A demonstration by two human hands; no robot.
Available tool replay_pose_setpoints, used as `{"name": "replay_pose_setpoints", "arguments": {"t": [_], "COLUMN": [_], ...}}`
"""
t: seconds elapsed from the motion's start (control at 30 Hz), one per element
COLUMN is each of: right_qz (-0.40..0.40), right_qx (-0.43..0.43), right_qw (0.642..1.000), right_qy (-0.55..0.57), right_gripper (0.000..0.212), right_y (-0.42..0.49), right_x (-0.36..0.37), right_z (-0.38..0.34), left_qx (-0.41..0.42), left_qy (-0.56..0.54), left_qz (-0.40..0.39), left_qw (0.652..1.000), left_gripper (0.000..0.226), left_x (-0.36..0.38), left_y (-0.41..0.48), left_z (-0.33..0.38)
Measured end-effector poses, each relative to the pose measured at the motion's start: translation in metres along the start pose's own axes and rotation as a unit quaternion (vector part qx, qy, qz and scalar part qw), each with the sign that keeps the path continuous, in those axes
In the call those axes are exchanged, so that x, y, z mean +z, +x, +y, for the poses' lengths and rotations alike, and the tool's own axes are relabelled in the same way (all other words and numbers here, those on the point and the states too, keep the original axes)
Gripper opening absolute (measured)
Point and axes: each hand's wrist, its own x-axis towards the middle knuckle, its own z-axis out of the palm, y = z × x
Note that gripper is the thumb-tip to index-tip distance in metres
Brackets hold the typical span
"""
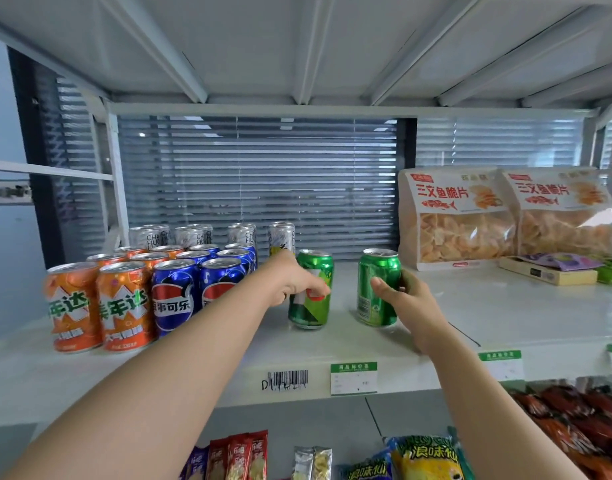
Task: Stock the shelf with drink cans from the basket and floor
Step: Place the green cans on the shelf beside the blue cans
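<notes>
L hand (295,278) & R hand (406,296) each grip green can on shelf (471,306).

Two hands (294,277) (406,299) on upright green cans (311,306) (375,289)

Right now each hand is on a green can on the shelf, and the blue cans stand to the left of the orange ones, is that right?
Not quite. The left hand and right hand each grip a green can on the shelf, but the head view shows the blue cans standing to the right of the orange cans, not the left.
</notes>
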Motion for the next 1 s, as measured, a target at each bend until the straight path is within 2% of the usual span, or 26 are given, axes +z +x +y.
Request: {"name": "replay_pose_setpoints", "arguments": {"t": [0.07,0.1,0.2,0.27,0.4,0.5,0.77,1.0], "right_qz": [0.0,0.0,-0.002,-0.001,0.001,-0.001,-0.004,-0.011], "right_qx": [0.0,-0.002,-0.006,-0.01,-0.012,-0.012,-0.017,-0.014], "right_qw": [1.0,1.0,1.0,1.0,1.0,1.0,0.999,1.0], "right_qy": [-0.002,-0.005,-0.009,-0.012,-0.021,-0.021,-0.028,-0.023], "right_gripper": [0.032,0.032,0.029,0.026,0.026,0.025,0.029,0.034], "right_y": [0.0,0.001,0.001,0.002,0.004,0.005,0.009,0.012], "right_x": [0.0,-0.001,-0.001,-0.002,-0.003,-0.002,-0.002,-0.003], "right_z": [0.002,0.002,0.003,0.003,0.005,0.006,0.006,0.009], "left_qx": [0.012,0.02,0.042,0.068,0.169,0.185,0.198,0.196], "left_qy": [0.028,0.05,0.179,0.245,0.35,0.418,0.471,0.505], "left_qz": [0.004,0.008,-0.004,-0.018,-0.031,-0.046,-0.046,-0.02], "left_qw": [1.0,0.999,0.983,0.967,0.921,0.888,0.858,0.84], "left_gripper": [0.044,0.049,0.087,0.098,0.079,0.066,0.061,0.044], "left_x": [-0.001,-0.001,-0.005,-0.011,-0.022,-0.021,-0.034,-0.051], "left_y": [-0.007,-0.009,-0.013,-0.013,-0.012,-0.009,0.011,0.043], "left_z": [0.0,0.001,0.009,0.022,0.048,0.054,0.051,0.03]}}
